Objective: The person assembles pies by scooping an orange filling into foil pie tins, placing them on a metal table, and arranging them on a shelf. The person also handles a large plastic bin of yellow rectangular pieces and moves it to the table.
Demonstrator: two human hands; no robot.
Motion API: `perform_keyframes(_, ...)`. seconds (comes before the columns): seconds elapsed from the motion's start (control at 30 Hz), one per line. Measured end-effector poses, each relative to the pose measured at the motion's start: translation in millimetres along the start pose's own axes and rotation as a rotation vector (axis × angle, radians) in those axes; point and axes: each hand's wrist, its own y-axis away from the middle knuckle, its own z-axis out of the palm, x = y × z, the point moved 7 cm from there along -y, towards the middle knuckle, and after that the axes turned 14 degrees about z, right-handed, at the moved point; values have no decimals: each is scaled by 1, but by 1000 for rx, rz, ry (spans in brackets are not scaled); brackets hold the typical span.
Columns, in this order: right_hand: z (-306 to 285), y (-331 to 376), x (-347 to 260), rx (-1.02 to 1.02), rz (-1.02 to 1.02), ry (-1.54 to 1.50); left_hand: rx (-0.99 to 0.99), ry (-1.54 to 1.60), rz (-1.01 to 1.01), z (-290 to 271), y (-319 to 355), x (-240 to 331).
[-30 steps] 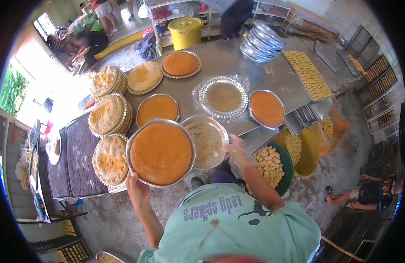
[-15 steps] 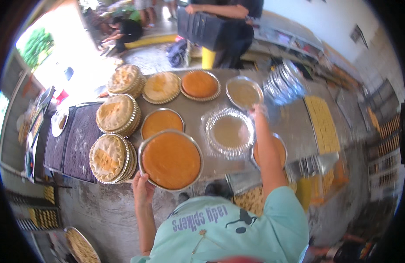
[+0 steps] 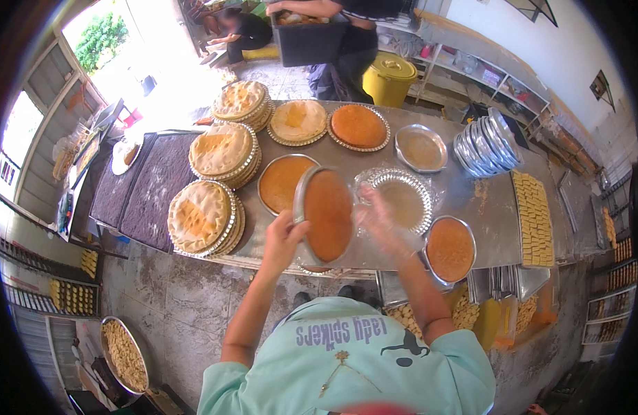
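My left hand (image 3: 283, 238) grips the rim of a round metal pan holding an orange-brown cake (image 3: 327, 218). The pan is raised off the table and tipped steeply, its cake side turned toward my right hand. My right hand (image 3: 380, 220), somewhat smeared, has its fingers stretched out just right of the cake; whether they touch it is unclear. Beside that hand lies a fluted foil pan (image 3: 424, 200). Behind it sits a shallow round pan (image 3: 421, 149) with no cake in it. Other cakes in pans stand behind (image 3: 286, 181) and to the right (image 3: 450, 250).
Stacks of pale crusted pies (image 3: 203, 216) line the left, beside dark sheet trays (image 3: 153, 197). Nested metal pans (image 3: 488, 144) and a tray of small yellow pieces (image 3: 533, 218) are at right. Across the table a person carries a black crate (image 3: 308, 43) near a yellow bin (image 3: 389, 77).
The held pan has gone from nearly level to steeply tipped. My right hand has come back from the far shallow pan to beside the cake. The view has shifted too.
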Motion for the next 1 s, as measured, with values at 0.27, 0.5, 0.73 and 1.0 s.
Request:
perform_keyframes(0.27, 83, 30, -20, 84, -199, -177, -292, -559, 499, 35, 14, 68)
perform_keyframes(0.5, 91, 46, -1, 104, -239, -196, -363, -472, 423, 29, 29, 62)
perform_keyframes(0.73, 78, 45, 26, 107, 0, -396, -386, -487, 463, 37, 14, 39)
perform_keyframes(1.0, 74, 54, 20, 289, -203, -343, -470, -405, 480, 55, 22, 34)
